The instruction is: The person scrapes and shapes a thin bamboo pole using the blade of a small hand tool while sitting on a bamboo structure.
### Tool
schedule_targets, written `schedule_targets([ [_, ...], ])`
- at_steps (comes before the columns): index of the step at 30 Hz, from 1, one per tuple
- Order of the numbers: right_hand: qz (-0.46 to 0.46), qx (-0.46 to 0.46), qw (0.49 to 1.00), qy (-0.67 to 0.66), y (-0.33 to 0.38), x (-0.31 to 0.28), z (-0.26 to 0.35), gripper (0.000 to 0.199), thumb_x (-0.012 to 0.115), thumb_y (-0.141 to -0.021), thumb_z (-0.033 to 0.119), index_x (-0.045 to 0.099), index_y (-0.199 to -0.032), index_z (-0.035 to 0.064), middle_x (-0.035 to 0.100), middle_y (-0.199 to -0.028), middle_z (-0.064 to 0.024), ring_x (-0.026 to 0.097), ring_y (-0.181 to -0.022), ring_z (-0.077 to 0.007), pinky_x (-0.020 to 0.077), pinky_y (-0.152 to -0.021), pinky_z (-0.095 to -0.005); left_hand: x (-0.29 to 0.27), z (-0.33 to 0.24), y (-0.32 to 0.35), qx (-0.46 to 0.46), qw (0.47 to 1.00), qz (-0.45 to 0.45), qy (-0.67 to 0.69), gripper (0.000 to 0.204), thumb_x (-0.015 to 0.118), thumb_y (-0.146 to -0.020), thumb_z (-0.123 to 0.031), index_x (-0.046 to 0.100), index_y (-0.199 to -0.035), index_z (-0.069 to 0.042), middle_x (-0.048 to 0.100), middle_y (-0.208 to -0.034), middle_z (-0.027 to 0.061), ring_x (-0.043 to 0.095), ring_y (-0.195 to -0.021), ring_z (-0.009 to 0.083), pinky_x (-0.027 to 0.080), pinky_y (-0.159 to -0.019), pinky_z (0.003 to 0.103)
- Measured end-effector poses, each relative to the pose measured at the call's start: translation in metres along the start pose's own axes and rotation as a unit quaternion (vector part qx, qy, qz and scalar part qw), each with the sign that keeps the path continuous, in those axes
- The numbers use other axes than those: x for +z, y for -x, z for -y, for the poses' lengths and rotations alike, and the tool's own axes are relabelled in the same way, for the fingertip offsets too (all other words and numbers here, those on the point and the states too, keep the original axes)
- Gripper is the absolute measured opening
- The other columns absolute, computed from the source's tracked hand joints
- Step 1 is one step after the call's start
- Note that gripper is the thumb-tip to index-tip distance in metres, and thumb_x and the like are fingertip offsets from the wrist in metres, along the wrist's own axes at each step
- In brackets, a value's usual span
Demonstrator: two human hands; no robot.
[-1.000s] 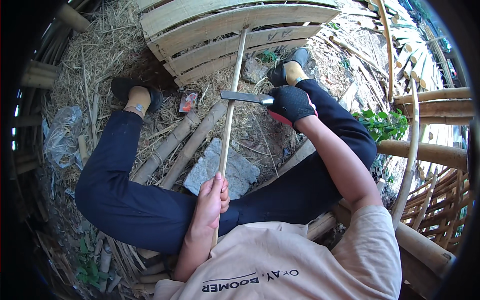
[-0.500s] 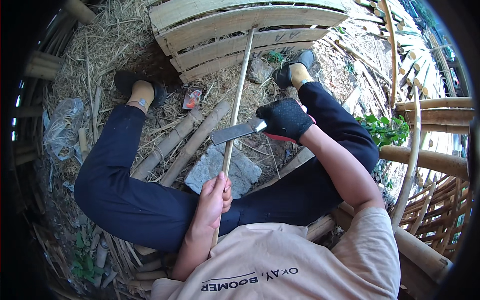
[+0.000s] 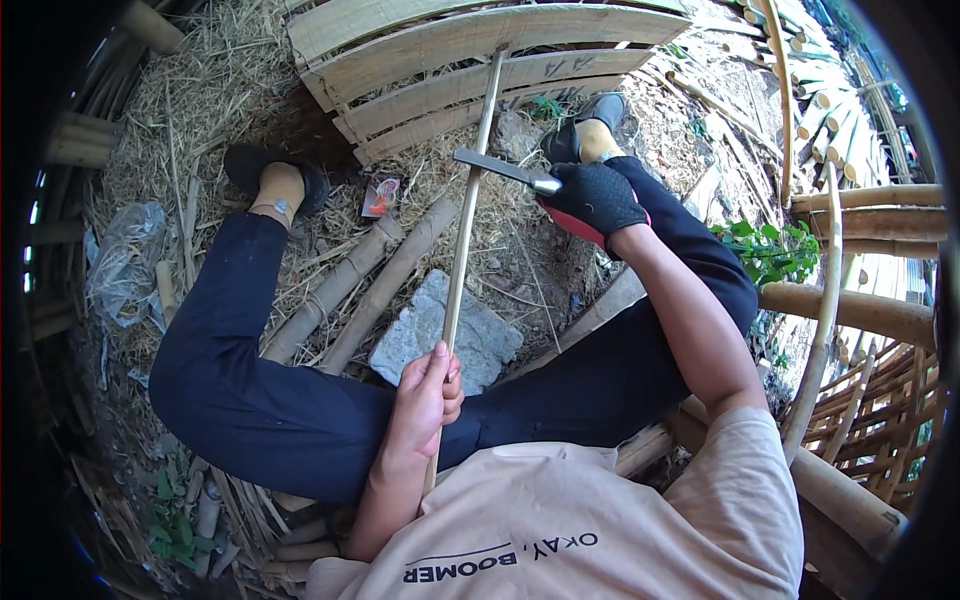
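Observation:
A long, thin bamboo strip point(image 3: 463, 240) runs from my lap up to a slatted wooden crate point(image 3: 430, 70), where its far end meets a slat. My bare left hand point(image 3: 430, 390) is wrapped round the strip near its lower end, thumb lying along it. On my right hand point(image 3: 596, 203) is a black and red glove, its fingers closed on the handle of a knife. The flat, broad knife blade point(image 3: 495, 167) lies across the upper part of the strip. Most of the handle is hidden inside the glove.
A grey stone block point(image 3: 440, 335) lies between my legs, beside two bamboo poles point(image 3: 390, 285). Crumpled clear plastic point(image 3: 127, 262) is at the left. Stacked bamboo point(image 3: 835, 130) and a woven bamboo basket point(image 3: 870, 430) stand at the right, near a leafy plant point(image 3: 770, 252).
My right hand has moved the knife away from me along the strip, from near the stone up toward the crate. The left hand keeps its grip in the same place.

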State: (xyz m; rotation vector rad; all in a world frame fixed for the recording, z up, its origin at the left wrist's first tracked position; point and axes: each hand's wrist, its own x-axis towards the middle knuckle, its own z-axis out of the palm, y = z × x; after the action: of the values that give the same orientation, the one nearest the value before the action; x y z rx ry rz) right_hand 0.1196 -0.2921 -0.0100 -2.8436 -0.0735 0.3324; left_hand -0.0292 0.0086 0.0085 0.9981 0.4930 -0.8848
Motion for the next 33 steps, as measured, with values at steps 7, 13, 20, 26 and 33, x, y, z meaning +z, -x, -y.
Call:
schedule_targets([
  [7, 0.11, -0.179, 0.978, -0.007, 0.02, 0.005, 0.043, 0.024, 0.068, -0.08, 0.032, 0.071, -0.092, 0.0119, 0.069, -0.077, -0.0188, 0.068, -0.075, -0.0387, 0.0537, -0.071, -0.0477, -0.004, 0.0, 0.0, -0.008, 1.0, 0.0, 0.017, 0.038, 0.039, -0.108, -0.039, 0.044, -0.08, -0.013, 0.028, -0.057, -0.0105, 0.023, -0.041, -0.0011, 0.014, -0.037, 0.019],
  [13, 0.161, -0.204, 0.966, 0.003, 0.035, 0.015, 0.061, 0.021, 0.066, -0.076, 0.028, 0.071, -0.087, 0.0115, 0.069, -0.075, -0.0174, 0.069, -0.075, -0.0369, 0.0543, -0.071, -0.0474, 0.0, 0.004, -0.001, 0.016, 0.999, -0.036, -0.035, 0.038, 0.04, -0.108, -0.038, 0.045, -0.08, -0.013, 0.03, -0.057, -0.0102, 0.024, -0.041, -0.0009, 0.016, -0.037, 0.019],
  [20, 0.077, -0.029, 0.996, 0.032, 0.009, 0.006, 0.031, 0.025, 0.064, -0.078, 0.031, 0.076, -0.093, 0.0143, 0.072, -0.083, -0.0162, 0.071, -0.081, -0.0345, 0.0557, -0.077, -0.0452, 0.001, 0.005, -0.001, 0.027, 0.997, -0.039, -0.058, 0.038, 0.039, -0.108, -0.039, 0.042, -0.079, -0.015, 0.026, -0.056, -0.0096, 0.021, -0.04, 0.0, 0.014, -0.036, 0.021],
  [26, -0.056, 0.053, 0.997, 0.009, -0.007, -0.001, -0.017, 0.031, 0.066, -0.084, 0.037, 0.073, -0.093, 0.0078, 0.07, -0.083, -0.0189, 0.069, -0.082, -0.0374, 0.0533, -0.072, -0.0455, 0.001, 0.003, 0.001, 0.016, 0.999, -0.024, -0.021, 0.037, 0.04, -0.108, -0.037, 0.043, -0.079, -0.015, 0.027, -0.056, -0.01, 0.022, -0.041, -0.0001, 0.014, -0.036, 0.02],
  [33, 0.128, -0.033, 0.991, -0.026, 0.027, -0.011, 0.051, 0.037, 0.066, -0.084, 0.047, 0.072, -0.097, 0.0126, 0.071, -0.086, -0.0178, 0.069, -0.084, -0.0379, 0.0542, -0.079, -0.0464, 0.001, 0.001, 0.001, 0.003, 1.0, -0.026, -0.008, 0.036, 0.04, -0.108, -0.036, 0.043, -0.08, -0.014, 0.027, -0.057, -0.0105, 0.021, -0.041, -0.0006, 0.014, -0.036, 0.02],
])
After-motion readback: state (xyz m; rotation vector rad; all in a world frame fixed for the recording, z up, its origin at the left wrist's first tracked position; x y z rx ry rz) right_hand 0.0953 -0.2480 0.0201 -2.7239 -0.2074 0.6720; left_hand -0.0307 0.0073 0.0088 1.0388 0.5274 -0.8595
